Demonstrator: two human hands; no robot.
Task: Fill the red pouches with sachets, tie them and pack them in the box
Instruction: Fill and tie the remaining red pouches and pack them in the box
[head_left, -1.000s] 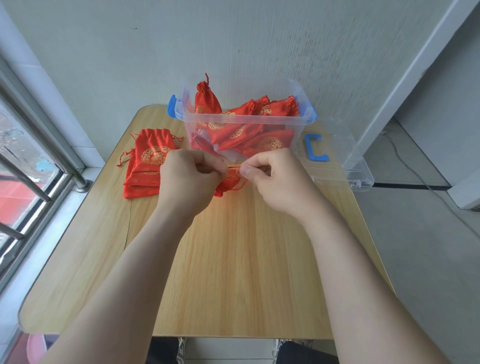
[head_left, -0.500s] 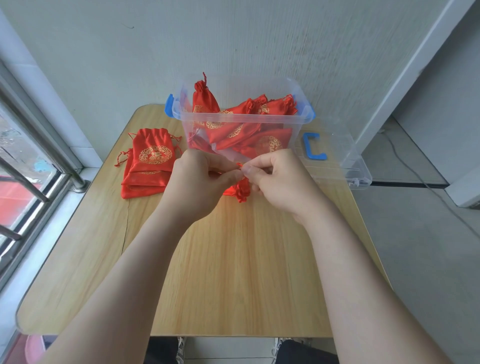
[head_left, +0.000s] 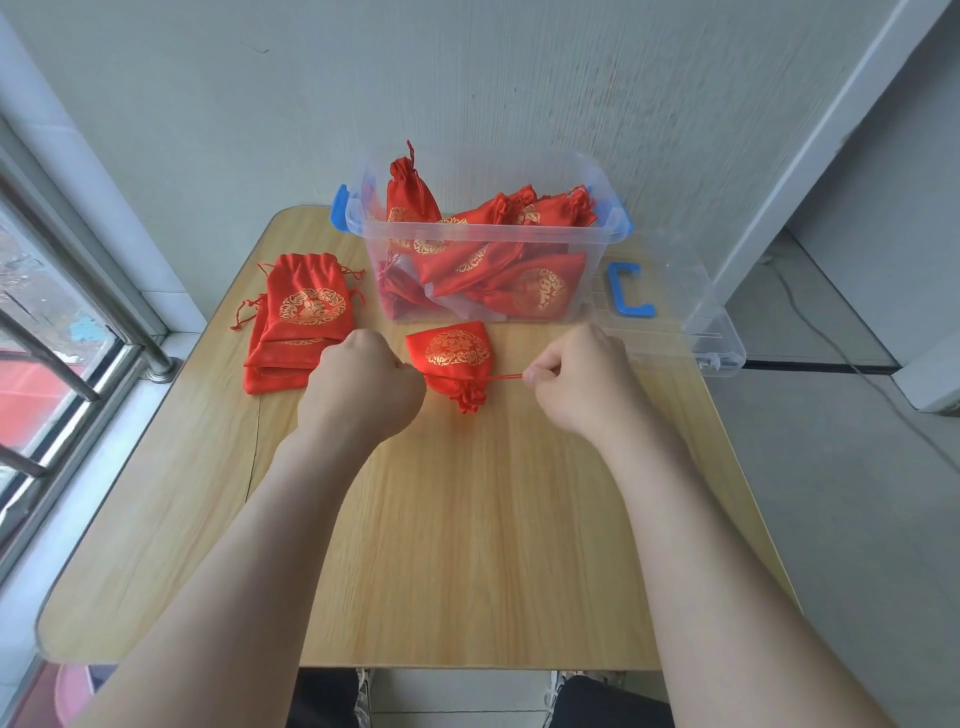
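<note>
Window bars (head_left: 52, 338) ran along the far left edge, beside the wooden table (head_left: 467, 545).

Stack of flat red pouches (head_left: 301, 322) with gold medallions lay on the table's left rear part, loose cords trailing from the top one.

Just right of the stack, the left hand (head_left: 363, 384) was curled into a tight fist, knuckles up, touching the left side of a single pouch (head_left: 457, 353). The fist hid whatever lay inside it, so I could not tell whether it gripped a cord.

That pouch lay on the table between the two hands, medallion up, its body toward the box and its neck gathered into a bunch pointing at the camera.

Directly behind it stood the clear plastic box (head_left: 597, 244), with blue latches at both ends; left latch (head_left: 340, 208) noted. Filled pouches (head_left: 467, 260) lay piled inside, necks cinched, and one stood upright at the left end, poking above the rim.

From the gathered neck a red drawstring (head_left: 506, 378) ran taut and nearly level to the right. The right hand (head_left: 582, 384) pinched its end between thumb and forefinger, the other fingers curled under.

At the right rear, the clear lid (head_left: 717, 332) rested flat, overhanging the table's edge, its blue handle (head_left: 628, 296) just beside the box.
</note>
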